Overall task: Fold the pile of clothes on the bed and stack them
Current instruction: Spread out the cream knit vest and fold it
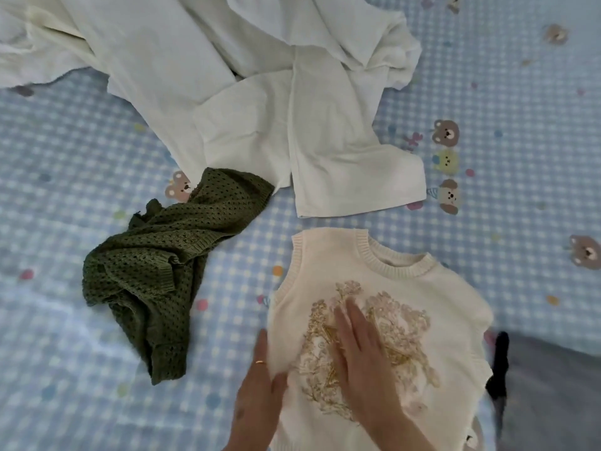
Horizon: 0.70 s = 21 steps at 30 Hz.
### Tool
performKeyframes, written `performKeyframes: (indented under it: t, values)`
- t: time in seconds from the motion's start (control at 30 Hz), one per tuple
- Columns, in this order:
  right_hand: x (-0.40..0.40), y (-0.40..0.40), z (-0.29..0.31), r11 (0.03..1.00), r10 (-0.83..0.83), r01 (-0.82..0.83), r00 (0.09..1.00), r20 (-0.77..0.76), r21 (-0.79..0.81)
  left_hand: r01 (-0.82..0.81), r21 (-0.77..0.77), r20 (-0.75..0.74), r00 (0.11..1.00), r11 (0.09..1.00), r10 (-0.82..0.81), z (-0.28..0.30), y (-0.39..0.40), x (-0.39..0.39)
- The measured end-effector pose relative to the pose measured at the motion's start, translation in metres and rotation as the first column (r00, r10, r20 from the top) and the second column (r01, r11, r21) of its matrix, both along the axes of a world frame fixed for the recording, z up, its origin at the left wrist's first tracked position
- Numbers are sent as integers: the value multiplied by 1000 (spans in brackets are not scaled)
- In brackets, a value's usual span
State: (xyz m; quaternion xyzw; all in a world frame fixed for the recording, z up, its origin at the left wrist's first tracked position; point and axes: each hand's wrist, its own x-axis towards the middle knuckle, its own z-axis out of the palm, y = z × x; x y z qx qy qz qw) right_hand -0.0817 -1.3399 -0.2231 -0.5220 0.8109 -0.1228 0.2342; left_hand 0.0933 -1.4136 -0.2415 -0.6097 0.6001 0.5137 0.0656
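A cream knitted vest with a floral design on its chest lies flat, front up, on the bed near me. My right hand presses flat on the design with straight fingers. At the vest's left edge my left hand, wearing a gold ring, rests with its thumb on top of the fabric. A crumpled green open-knit sweater lies to the left. White garments are heaped unfolded at the far side.
The bed has a blue checked sheet printed with bear faces. A grey and black cloth lies at the lower right, beside the vest.
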Motion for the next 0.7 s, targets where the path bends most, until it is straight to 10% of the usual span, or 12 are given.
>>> performKeyframes:
  t: [0.23,0.4,0.7]
  values:
    - [-18,176,35,951,-246,259,964,-98,167,-116,9,29,993,993,116,14,43,36]
    - [15,206,45,959,140,-160,985,98,232,-15,95,23,1000,995,13,36,105,53]
    - [-1,249,48,989,125,-129,990,58,76,126,-72,89,989,989,-120,54,99,91]
